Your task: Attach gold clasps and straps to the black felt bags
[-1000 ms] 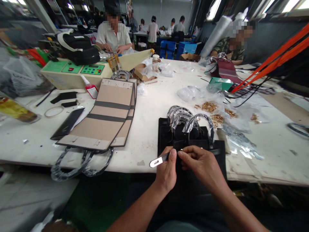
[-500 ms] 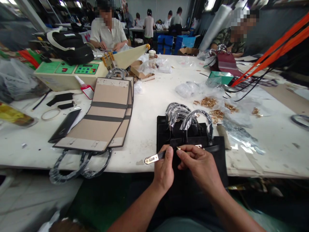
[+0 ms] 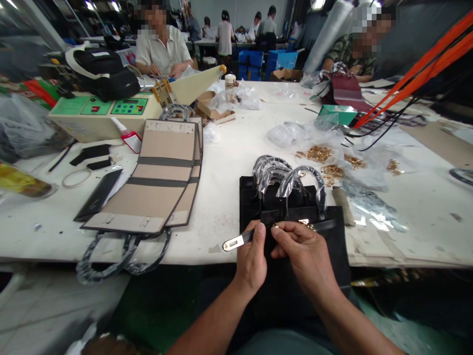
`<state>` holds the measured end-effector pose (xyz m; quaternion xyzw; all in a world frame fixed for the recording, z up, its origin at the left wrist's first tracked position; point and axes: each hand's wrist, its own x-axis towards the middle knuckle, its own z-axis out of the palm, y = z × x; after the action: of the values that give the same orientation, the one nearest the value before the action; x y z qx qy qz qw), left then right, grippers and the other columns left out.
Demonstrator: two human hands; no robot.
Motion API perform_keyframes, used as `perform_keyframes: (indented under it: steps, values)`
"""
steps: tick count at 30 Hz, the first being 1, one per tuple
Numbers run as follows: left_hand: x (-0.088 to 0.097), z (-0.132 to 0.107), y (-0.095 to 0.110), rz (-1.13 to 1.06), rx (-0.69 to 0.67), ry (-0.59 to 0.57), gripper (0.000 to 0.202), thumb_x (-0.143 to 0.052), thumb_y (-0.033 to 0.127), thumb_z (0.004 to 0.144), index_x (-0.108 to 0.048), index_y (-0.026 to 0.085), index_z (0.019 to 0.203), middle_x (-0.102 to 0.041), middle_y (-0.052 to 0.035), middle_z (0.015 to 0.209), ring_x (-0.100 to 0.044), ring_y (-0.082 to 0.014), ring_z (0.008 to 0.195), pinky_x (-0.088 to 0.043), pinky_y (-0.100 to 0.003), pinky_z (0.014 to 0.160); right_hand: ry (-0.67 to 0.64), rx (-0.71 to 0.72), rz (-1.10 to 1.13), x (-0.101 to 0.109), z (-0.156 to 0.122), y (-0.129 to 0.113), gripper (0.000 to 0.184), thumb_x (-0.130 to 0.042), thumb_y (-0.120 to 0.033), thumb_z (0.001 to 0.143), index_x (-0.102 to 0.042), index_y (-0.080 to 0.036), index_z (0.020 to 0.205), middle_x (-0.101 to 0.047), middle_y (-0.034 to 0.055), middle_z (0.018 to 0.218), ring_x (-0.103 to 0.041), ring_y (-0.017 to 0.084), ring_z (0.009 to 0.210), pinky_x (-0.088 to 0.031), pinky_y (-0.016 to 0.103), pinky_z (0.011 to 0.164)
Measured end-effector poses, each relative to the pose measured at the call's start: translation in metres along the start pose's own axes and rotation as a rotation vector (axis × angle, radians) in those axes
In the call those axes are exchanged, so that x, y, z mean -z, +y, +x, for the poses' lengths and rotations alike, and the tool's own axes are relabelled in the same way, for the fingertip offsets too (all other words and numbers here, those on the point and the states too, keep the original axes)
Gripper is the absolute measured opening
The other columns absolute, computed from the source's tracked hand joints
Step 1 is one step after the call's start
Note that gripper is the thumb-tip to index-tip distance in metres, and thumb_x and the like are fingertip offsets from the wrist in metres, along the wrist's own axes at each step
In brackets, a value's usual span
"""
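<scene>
A black handbag [image 3: 334, 246] lies at the table's near edge, its plastic-wrapped handles [image 3: 291, 180] pointing away from me. My left hand [image 3: 253, 259] is closed on a black strap with a metal end plate [image 3: 234, 242] that sticks out to the left. Just to the right, my right hand [image 3: 306, 259] pinches a small gold fitting [image 3: 275, 226] against the front of the bag. The two hands nearly touch.
Stacked tan bag panels [image 3: 162, 180] lie to the left, wrapped handles hanging over the edge. Gold hardware [image 3: 325, 160] is scattered on plastic to the right. A beige machine [image 3: 99, 113] stands at the back left. Other people work across the white table [image 3: 229, 162].
Both hands have stayed on the strap and fitting with only slight shifts. The view has drifted a little.
</scene>
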<state>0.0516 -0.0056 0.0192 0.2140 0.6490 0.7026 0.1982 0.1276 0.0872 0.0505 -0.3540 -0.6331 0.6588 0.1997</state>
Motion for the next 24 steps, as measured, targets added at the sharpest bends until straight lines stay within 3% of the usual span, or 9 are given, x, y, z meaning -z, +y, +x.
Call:
perform_keyframes:
  steps: [7, 11, 14, 20, 24]
  values:
    - [0.001, -0.002, 0.0, 0.004, -0.032, -0.005, 0.039, -0.041, 0.048, 0.11, -0.066, 0.019, 0.1, -0.067, -0.0038, 0.1, -0.06, -0.0178, 0.098, -0.043, -0.028, 0.091, 0.021, 0.014, -0.076, 0.0, 0.0, -0.005, 0.045, -0.079, -0.059, 0.082, -0.077, -0.015, 0.094, -0.068, 0.004, 0.062, -0.066, 0.017, 0.054, -0.047, 0.024, 0.053]
    - [0.001, -0.001, -0.002, -0.002, -0.043, 0.008, 0.038, -0.041, 0.047, 0.11, -0.066, 0.019, 0.1, -0.068, -0.0035, 0.103, -0.061, -0.017, 0.1, -0.043, -0.027, 0.094, 0.056, 0.307, -0.415, 0.008, 0.003, -0.007, 0.028, -0.078, -0.049, 0.086, -0.081, -0.023, 0.093, -0.075, 0.001, 0.076, -0.07, 0.016, 0.065, -0.05, 0.024, 0.061]
    - [0.001, 0.0, -0.001, 0.018, -0.041, 0.027, 0.038, -0.042, 0.047, 0.11, -0.065, 0.019, 0.1, -0.067, -0.0035, 0.101, -0.06, -0.0171, 0.101, -0.042, -0.027, 0.096, 0.102, 0.445, -0.482, 0.01, 0.004, -0.005, 0.02, -0.08, -0.044, 0.087, -0.081, -0.025, 0.094, -0.076, -0.0018, 0.082, -0.071, 0.014, 0.068, -0.052, 0.022, 0.064]
    - [0.003, -0.002, -0.002, 0.033, -0.076, 0.016, 0.038, -0.04, 0.045, 0.111, -0.064, 0.019, 0.097, -0.066, -0.0013, 0.095, -0.059, -0.0143, 0.096, -0.043, -0.024, 0.091, 0.099, 0.413, -0.394, 0.009, 0.005, -0.001, 0.021, -0.079, -0.044, 0.088, -0.077, -0.024, 0.085, -0.073, -0.0028, 0.076, -0.068, 0.012, 0.061, -0.05, 0.021, 0.058]
    - [0.003, -0.001, -0.004, 0.047, -0.091, -0.005, 0.036, -0.041, 0.045, 0.111, -0.066, 0.019, 0.105, -0.068, -0.0023, 0.104, -0.061, -0.0142, 0.101, -0.044, -0.023, 0.094, 0.03, 0.3, -0.272, 0.008, 0.014, 0.0, 0.026, -0.078, -0.048, 0.088, -0.077, -0.022, 0.084, -0.071, -0.0015, 0.073, -0.067, 0.013, 0.058, -0.05, 0.022, 0.056]
